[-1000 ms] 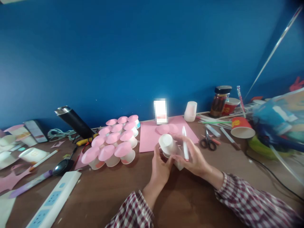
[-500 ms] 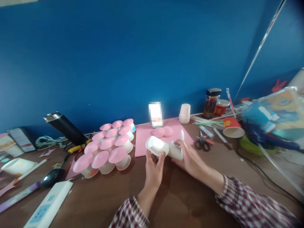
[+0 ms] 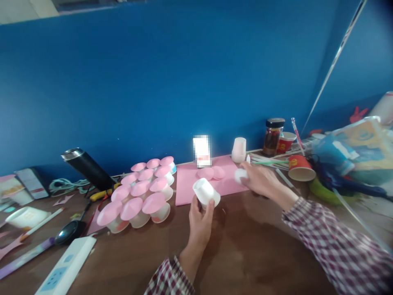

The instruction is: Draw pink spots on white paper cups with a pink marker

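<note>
My left hand (image 3: 201,223) grips a tilted white paper cup (image 3: 205,190) near its wide end, above the table's front part. Farther right and back, my right hand (image 3: 259,177) closes around a white object with a pointed tip (image 3: 241,176). It is blurred and partly covered by the fingers, so its kind is unclear. Pink paper discs (image 3: 217,173) lie on a pink sheet (image 3: 186,186) behind the left hand. To the left stand several upturned paper cups topped with pink paper cones (image 3: 132,208). Another white cup stack (image 3: 239,150) stands upside down by the wall.
On the right are a dark-lidded jar (image 3: 273,137), a red paper cup (image 3: 300,168), thin sticks and a plastic bag (image 3: 353,143). A black flask (image 3: 89,168), a power strip (image 3: 67,266) and a black ladle-like object (image 3: 68,232) lie left. A blue wall rises behind.
My right hand has moved away from the left hand, to the right and back, carrying the white object. My left hand keeps the cup, now tipped more upright.
</note>
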`<state>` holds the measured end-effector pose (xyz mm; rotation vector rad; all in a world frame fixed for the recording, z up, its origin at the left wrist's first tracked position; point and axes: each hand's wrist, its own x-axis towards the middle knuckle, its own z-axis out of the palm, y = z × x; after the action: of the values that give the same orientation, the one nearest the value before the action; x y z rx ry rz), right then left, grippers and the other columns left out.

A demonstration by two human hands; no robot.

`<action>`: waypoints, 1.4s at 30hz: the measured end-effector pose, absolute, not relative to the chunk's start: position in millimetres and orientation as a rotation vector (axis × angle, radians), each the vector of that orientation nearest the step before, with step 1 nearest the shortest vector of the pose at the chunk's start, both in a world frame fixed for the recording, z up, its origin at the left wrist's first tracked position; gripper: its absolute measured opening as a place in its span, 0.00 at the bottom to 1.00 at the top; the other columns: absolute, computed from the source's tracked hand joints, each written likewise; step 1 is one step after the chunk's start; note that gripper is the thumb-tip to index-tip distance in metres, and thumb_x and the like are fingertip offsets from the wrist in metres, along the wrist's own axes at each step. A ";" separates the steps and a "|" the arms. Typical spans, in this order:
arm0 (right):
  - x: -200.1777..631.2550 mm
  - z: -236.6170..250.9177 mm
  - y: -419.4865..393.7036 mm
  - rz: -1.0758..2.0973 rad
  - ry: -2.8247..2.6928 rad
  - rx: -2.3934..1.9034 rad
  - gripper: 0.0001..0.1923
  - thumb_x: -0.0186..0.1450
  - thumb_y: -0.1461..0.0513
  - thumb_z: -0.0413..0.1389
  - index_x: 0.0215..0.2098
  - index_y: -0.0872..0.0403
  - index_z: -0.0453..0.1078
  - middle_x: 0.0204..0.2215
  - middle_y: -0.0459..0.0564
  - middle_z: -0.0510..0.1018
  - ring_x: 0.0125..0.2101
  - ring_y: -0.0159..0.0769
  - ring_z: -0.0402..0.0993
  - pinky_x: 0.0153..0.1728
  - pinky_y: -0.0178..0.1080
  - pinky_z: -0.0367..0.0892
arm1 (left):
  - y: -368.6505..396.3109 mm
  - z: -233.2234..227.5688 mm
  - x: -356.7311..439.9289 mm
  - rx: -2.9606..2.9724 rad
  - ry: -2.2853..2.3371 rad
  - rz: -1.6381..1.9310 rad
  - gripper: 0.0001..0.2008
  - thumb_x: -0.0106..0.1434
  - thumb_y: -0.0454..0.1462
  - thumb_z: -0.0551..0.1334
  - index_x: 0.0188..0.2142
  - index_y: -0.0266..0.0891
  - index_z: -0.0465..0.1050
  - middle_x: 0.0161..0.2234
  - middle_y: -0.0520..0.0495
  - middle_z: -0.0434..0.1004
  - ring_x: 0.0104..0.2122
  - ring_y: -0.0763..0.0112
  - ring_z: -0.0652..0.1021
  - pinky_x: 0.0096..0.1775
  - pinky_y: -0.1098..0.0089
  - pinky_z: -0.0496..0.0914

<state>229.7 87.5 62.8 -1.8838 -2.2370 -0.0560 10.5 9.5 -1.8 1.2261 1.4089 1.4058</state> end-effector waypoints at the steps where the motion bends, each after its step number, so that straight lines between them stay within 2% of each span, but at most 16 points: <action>1: 228.7 62.5 92.8 -0.062 -2.235 -1.888 0.19 0.62 0.59 0.53 0.51 0.54 0.65 0.38 0.57 0.81 0.37 0.49 0.77 0.30 0.38 0.59 | 9.3 -1.8 10.5 1.227 1.390 1.409 0.24 0.60 0.47 0.62 0.51 0.36 0.69 0.45 0.40 0.78 0.43 0.60 0.77 0.44 0.64 0.70; 6: 226.3 57.8 110.5 -0.109 -2.217 -1.900 0.19 0.64 0.59 0.52 0.53 0.55 0.64 0.37 0.59 0.80 0.33 0.48 0.78 0.27 0.38 0.59 | 8.6 -4.4 11.2 1.129 1.270 1.432 0.22 0.63 0.47 0.59 0.52 0.36 0.67 0.46 0.40 0.76 0.46 0.60 0.76 0.47 0.64 0.69; 11: 232.2 62.8 108.8 -0.187 -2.284 -1.854 0.18 0.62 0.58 0.56 0.49 0.54 0.68 0.33 0.57 0.81 0.31 0.49 0.78 0.28 0.39 0.60 | 10.0 -13.2 11.0 1.013 1.166 1.512 0.23 0.65 0.49 0.57 0.55 0.40 0.65 0.51 0.40 0.74 0.49 0.61 0.75 0.50 0.61 0.69; 15: 231.4 67.9 104.7 -0.282 -2.295 -1.757 0.19 0.63 0.57 0.56 0.52 0.53 0.67 0.35 0.57 0.81 0.37 0.51 0.77 0.32 0.41 0.62 | 11.9 -16.4 10.1 0.925 1.143 1.513 0.25 0.64 0.50 0.56 0.57 0.40 0.64 0.53 0.39 0.71 0.50 0.59 0.74 0.49 0.61 0.70; 18: 229.5 66.3 104.6 -0.327 -2.281 -1.701 0.20 0.63 0.56 0.56 0.53 0.53 0.66 0.39 0.57 0.80 0.43 0.51 0.75 0.36 0.41 0.63 | 13.6 -16.2 9.6 0.874 1.090 1.504 0.25 0.64 0.51 0.56 0.55 0.39 0.64 0.50 0.40 0.72 0.47 0.61 0.75 0.47 0.61 0.72; 25: 236.8 61.9 109.2 -0.310 -2.325 -1.709 0.21 0.62 0.53 0.58 0.51 0.53 0.68 0.32 0.54 0.81 0.31 0.48 0.77 0.27 0.38 0.60 | 14.0 -17.1 9.4 0.840 1.109 1.505 0.25 0.64 0.54 0.55 0.53 0.41 0.65 0.50 0.40 0.72 0.45 0.62 0.75 0.42 0.65 0.72; 29: 239.4 67.7 108.5 -0.318 -2.339 -1.667 0.22 0.62 0.49 0.58 0.49 0.54 0.70 0.32 0.55 0.80 0.34 0.48 0.76 0.30 0.39 0.62 | 12.7 -15.6 9.6 0.834 1.113 1.510 0.24 0.63 0.54 0.56 0.50 0.42 0.66 0.45 0.43 0.73 0.42 0.65 0.76 0.42 0.64 0.72; 34: 233.2 70.6 99.0 -0.383 -2.189 -1.515 0.19 0.65 0.56 0.56 0.52 0.55 0.68 0.39 0.59 0.80 0.39 0.51 0.75 0.38 0.44 0.66 | 12.7 -13.8 10.1 0.817 1.056 1.511 0.22 0.63 0.52 0.57 0.50 0.41 0.66 0.44 0.44 0.73 0.42 0.65 0.76 0.43 0.64 0.73; 37: 220.2 66.3 84.2 -0.227 -2.084 -1.415 0.18 0.66 0.58 0.54 0.52 0.55 0.68 0.42 0.59 0.79 0.42 0.51 0.76 0.41 0.46 0.69 | 12.5 -14.5 9.9 0.819 1.026 1.499 0.23 0.63 0.51 0.58 0.52 0.41 0.67 0.45 0.43 0.74 0.43 0.64 0.76 0.45 0.63 0.72; 42: 179.2 47.8 47.4 0.463 -1.881 -1.081 0.18 0.67 0.59 0.53 0.55 0.51 0.62 0.46 0.54 0.78 0.46 0.44 0.77 0.43 0.43 0.74 | 6.8 -9.9 10.0 0.957 0.962 1.497 0.21 0.65 0.48 0.57 0.54 0.41 0.66 0.47 0.44 0.75 0.46 0.64 0.75 0.47 0.65 0.70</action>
<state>179.2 47.4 47.8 -1.0810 -1.8813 0.4635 10.0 6.8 -9.9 0.9568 0.9617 1.4968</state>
